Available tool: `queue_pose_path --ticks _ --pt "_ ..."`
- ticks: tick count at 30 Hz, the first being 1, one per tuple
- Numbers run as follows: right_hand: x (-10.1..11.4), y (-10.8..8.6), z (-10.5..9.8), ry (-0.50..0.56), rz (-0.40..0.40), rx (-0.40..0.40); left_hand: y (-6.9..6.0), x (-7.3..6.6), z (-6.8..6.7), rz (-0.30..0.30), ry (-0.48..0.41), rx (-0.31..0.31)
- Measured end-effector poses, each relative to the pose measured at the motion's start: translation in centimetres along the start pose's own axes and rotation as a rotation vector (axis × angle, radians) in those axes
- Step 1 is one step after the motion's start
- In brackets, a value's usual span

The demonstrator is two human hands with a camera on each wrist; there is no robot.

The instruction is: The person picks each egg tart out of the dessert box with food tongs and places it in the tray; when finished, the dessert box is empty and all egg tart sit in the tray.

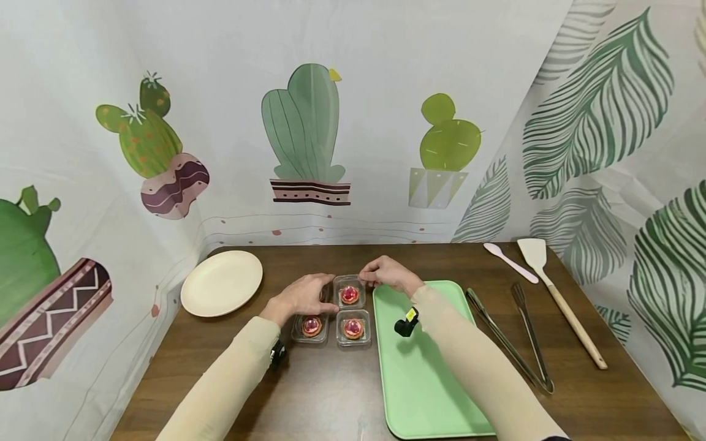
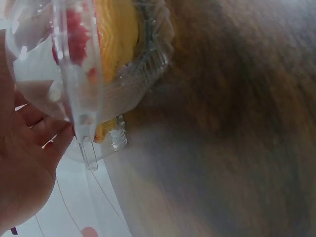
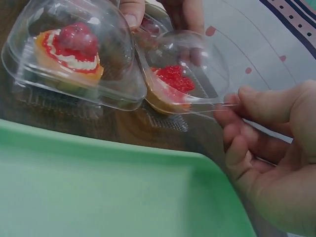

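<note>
Several clear plastic boxes stand close together on the table, each visible one with a red-topped tart inside. My right hand (image 1: 390, 274) pinches the right edge of the far right box (image 3: 197, 81) between thumb and fingers. On that box's left side, my left hand (image 1: 302, 295) reaches over with thumb and fingers spread, partly covering another box behind it. A near right box (image 1: 353, 329) and a near left box (image 1: 311, 326) sit closer to me. In the left wrist view, the left fingers lie beside a domed box (image 2: 118, 94); whether they press it is unclear.
A light green tray (image 1: 425, 380) lies right of the boxes, beneath my right forearm. Metal tongs (image 1: 510, 343) and a white spatula with a wooden handle (image 1: 562, 300) lie farther right, with a pale pink spoon (image 1: 512, 263) behind. A cream plate (image 1: 222, 283) is at back left.
</note>
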State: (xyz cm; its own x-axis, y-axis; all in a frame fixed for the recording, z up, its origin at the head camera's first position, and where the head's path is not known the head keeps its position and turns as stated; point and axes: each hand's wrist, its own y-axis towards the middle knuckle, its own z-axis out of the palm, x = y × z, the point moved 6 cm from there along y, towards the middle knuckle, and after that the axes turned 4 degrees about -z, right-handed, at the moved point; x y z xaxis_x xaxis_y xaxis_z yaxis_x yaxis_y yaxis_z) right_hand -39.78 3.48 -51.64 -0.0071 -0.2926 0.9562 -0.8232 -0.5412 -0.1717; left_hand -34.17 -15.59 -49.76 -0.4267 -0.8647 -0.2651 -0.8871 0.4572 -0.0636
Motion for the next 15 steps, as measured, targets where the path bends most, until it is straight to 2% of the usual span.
queue_pose_path --ticks 7,15 --pt "-0.77 -0.22 0.44 0.225 0.027 0.038 -0.08 0.02 0.05 0.022 -0.012 -0.001" --pt "-0.44 -0.56 0.31 0.428 -0.014 0.068 -0.14 0.01 -0.03 0.023 -0.022 0.006"
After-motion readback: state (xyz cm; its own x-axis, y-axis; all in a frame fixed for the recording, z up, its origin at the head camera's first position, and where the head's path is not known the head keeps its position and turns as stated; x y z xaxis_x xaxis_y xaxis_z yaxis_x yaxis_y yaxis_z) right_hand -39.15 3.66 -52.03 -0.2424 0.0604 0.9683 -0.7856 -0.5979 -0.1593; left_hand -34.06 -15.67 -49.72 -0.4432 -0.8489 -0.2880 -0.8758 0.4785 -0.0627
